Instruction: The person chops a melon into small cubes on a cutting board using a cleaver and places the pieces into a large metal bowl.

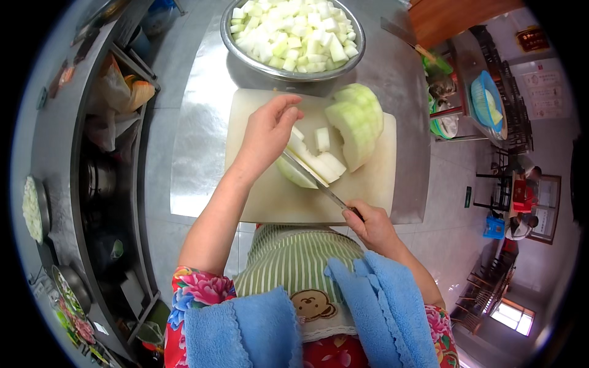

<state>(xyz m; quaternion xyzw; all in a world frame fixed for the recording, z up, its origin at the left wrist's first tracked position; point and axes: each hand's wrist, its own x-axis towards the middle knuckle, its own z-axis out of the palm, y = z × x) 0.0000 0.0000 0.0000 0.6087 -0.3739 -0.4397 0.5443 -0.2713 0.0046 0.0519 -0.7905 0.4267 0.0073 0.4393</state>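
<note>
My right hand (375, 228) grips the dark handle of a kitchen knife (331, 197), whose blade slants up and left across a peeled, pale green melon, probably winter melon. On the blade's left lies a pale green melon piece (296, 174); white cut strips (316, 161) lie along its right. My left hand (270, 130) is at the far end of the strips, fingers loosely bent, with nothing visible in them. A small melon chunk (322, 140) lies apart. A large melon wedge (359, 122) rests on the right of the white cutting board (261, 205).
Beyond the board stands a steel bowl (294, 76) heaped with melon cubes (300, 37). The steel table (199, 147) carries both. A long knife or spatula (402, 34) lies far right. Shelving (80, 184) runs along the left; a blue basket (481, 101) stands at right.
</note>
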